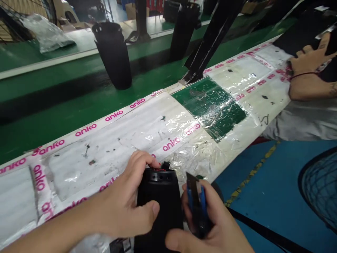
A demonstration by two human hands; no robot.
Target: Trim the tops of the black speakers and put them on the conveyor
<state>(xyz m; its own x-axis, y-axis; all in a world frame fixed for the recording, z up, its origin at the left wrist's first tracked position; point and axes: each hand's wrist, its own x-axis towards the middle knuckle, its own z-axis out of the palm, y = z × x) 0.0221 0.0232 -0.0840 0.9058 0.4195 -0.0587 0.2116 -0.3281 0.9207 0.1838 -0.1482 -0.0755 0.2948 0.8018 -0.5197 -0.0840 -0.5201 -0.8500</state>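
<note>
A black, flat-sided housing (160, 200) lies at the bottom centre, with a thin red wire and small holes at its far end. My left hand (131, 196) grips its left side, the thumb on top and the fingertips by the wire at the far end. In my right hand (207, 218) is a blue and black cutter (198, 202), its dark blade pointing up and away, just right of the housing. The right thumb lies near the housing's lower right edge.
The workbench (137, 123) is covered in plastic and pink-lettered tape. Beyond are a green surface (65, 102) and a black tapered part (113, 56). A co-worker's hand (308, 63) is at the upper right. A mesh basket (321, 189) stands at the right.
</note>
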